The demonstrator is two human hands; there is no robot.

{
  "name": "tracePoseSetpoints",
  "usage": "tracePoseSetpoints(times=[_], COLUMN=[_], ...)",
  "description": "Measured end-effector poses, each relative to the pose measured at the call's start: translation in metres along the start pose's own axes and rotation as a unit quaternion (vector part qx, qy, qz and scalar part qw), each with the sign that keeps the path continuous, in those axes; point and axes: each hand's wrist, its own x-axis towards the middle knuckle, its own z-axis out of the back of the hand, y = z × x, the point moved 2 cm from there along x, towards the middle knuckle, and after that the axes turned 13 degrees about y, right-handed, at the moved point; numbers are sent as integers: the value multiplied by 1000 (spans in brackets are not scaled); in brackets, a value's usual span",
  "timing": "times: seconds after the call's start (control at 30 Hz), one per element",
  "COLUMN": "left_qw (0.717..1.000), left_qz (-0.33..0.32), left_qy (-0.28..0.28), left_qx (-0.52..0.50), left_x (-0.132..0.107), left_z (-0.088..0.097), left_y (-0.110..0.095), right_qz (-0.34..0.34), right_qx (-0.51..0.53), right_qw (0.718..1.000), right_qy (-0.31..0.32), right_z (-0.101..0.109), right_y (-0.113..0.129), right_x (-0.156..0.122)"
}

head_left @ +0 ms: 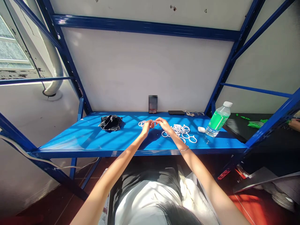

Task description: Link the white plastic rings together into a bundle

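Observation:
Over the middle of the blue shelf, my left hand (147,126) and my right hand (163,123) meet almost fingertip to fingertip. Both are pinched closed around something small and pale; its kind is too small to tell. Just beyond my left hand lie a few white rings (141,123) on the shelf surface. A looser pile of white plastic rings (185,132) spreads beside and partly behind my right wrist, which wears a thin bracelet (184,149).
The blue metal shelf (77,137) has upright posts at both sides. A crumpled black plastic bag (110,122) sits left. Along the back are an upright dark device (153,104), a flat black phone (176,112) and a cable (194,114). A white case (201,129) and water bottle (218,120) stand right.

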Motion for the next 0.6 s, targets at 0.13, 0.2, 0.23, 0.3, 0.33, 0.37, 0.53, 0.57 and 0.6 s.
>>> tracePoseSetpoints(times=[0.13,0.2,0.23,0.3,0.33,0.37,0.53,0.57,0.6], left_qw=[990,972,959,930,919,908,853,848,846], left_qz=[-12,-1,11,36,47,56,125,138,146], left_qy=[-120,-182,-206,-232,-231,-226,-179,-164,-150], left_qx=[67,146,193,283,317,348,474,485,491], left_x=[-3,-5,-6,-7,-7,-7,-10,-10,-11], left_z=[12,16,18,19,19,18,13,12,11], left_y=[-1,-2,-3,-3,-3,-3,1,2,3], right_qz=[0,-8,-16,-39,-52,-64,-90,-94,-100], right_qx=[-116,-181,-209,-260,-279,-293,-322,-323,-322], right_qw=[993,983,976,957,948,939,923,921,919], right_qy=[6,39,64,121,146,165,190,196,202], right_z=[6,7,8,7,7,7,9,9,9], right_y=[2,2,2,1,1,1,-2,-3,-5], right_x=[-4,-7,-8,-10,-11,-12,-16,-17,-18])
